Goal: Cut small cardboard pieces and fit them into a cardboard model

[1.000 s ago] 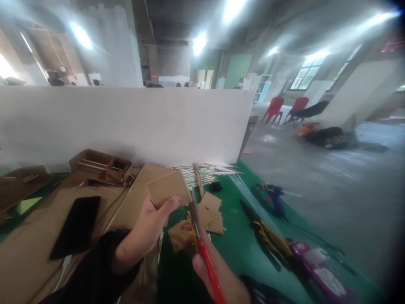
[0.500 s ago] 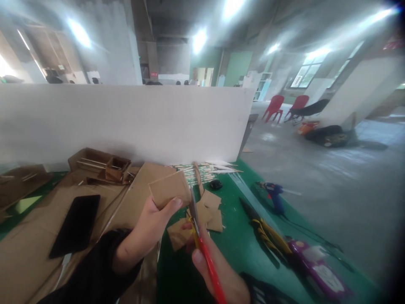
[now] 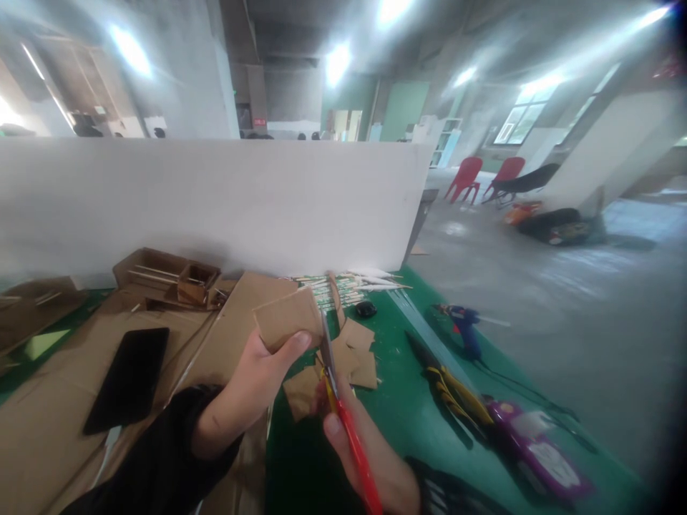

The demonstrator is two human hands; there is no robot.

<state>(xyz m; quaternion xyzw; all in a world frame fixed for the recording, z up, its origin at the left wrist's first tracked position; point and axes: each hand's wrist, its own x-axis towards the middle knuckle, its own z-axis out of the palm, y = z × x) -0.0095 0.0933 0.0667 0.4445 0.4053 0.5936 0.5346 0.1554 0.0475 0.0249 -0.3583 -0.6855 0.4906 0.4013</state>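
The left hand [image 3: 268, 368] pinches a small brown cardboard piece [image 3: 287, 318], its thumb laid across the near face and most of its fingers hidden behind. This piece stands tilted in the air above the green tabletop [image 3: 300, 458]. Along its right edge rise the blades of the red-and-yellow scissors [image 3: 345, 415], whose handles the right hand [image 3: 376, 443] grips from below the piece; whether the blades touch the cardboard, I cannot tell. Below and to the right of the piece, several cut cardboard squares [image 3: 346, 357] lie overlapping. Beyond the piece, slightly to its right, are a row of thin sticks [image 3: 350, 290] and a small round black object [image 3: 366, 309]. Farther right of it lie a black-and-yellow tool [image 3: 451, 393], a blue glue gun [image 3: 466, 325] and a purple object [image 3: 537, 447]. Well to its left, a dark phone [image 3: 129, 379] rests on cardboard, and an open cardboard box [image 3: 158, 273] stands beyond that phone.
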